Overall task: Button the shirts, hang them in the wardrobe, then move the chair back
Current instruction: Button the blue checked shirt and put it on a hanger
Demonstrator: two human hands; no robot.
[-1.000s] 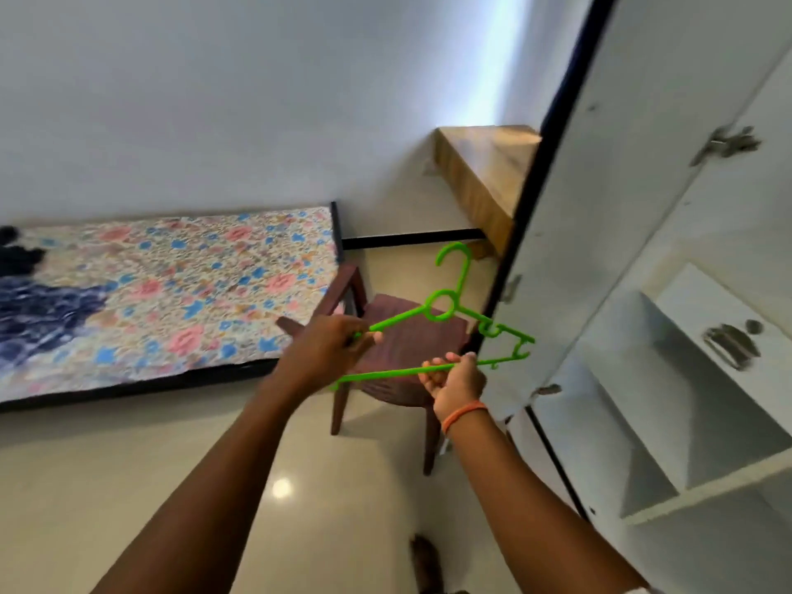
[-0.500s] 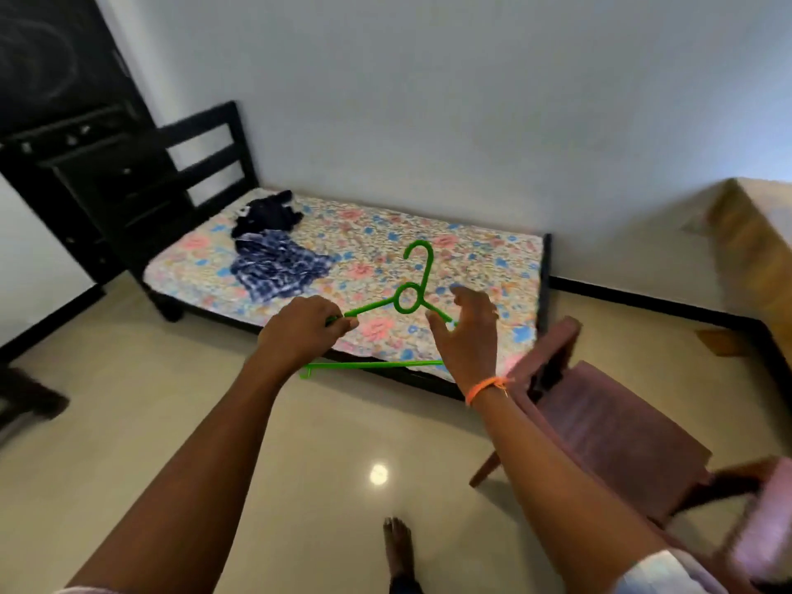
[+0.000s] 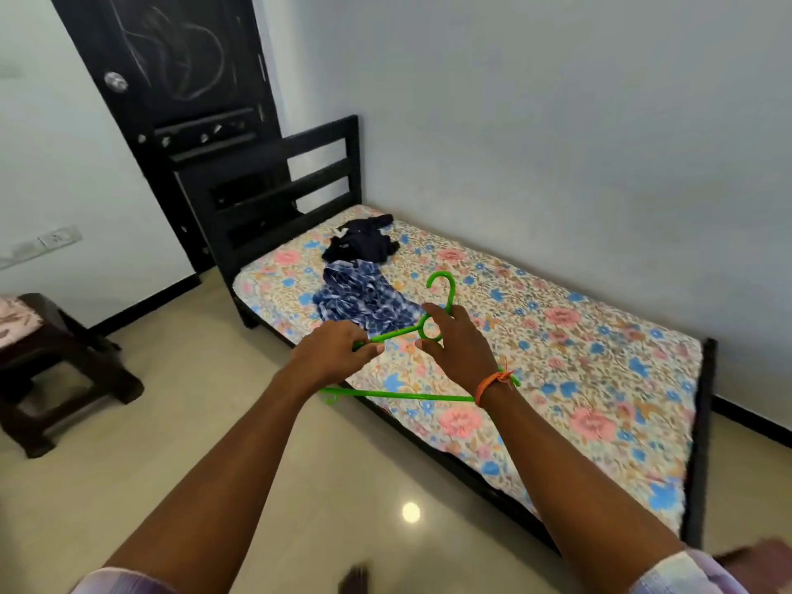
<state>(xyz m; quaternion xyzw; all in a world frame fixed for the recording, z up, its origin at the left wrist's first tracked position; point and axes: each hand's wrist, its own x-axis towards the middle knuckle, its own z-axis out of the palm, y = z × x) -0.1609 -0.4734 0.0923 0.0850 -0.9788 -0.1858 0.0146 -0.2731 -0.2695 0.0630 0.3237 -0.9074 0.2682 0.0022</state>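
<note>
A green plastic hanger (image 3: 398,395) is held out in front of me, above the near edge of the bed. My left hand (image 3: 332,351) grips its left shoulder bar. My right hand (image 3: 456,342), with an orange band at the wrist, holds the hanger at the ring under its hook. A crumpled blue-and-white patterned shirt (image 3: 364,304) lies on the floral bed sheet (image 3: 578,379), and a dark shirt (image 3: 364,242) lies bunched just beyond it, near the headboard. A corner of the brown chair (image 3: 758,563) shows at the bottom right.
The bed has a black frame and slatted headboard (image 3: 295,182) against the far wall. A black door (image 3: 171,79) stands behind it. A dark stool with a cushion (image 3: 47,358) is at the left. Glossy beige floor (image 3: 171,443) lies between me and the bed.
My view has swung left from the wardrobe and chair to the bed. Both hands carried the hanger along, and my right hand shifted from the bottom bar to the ring under the hook.
</note>
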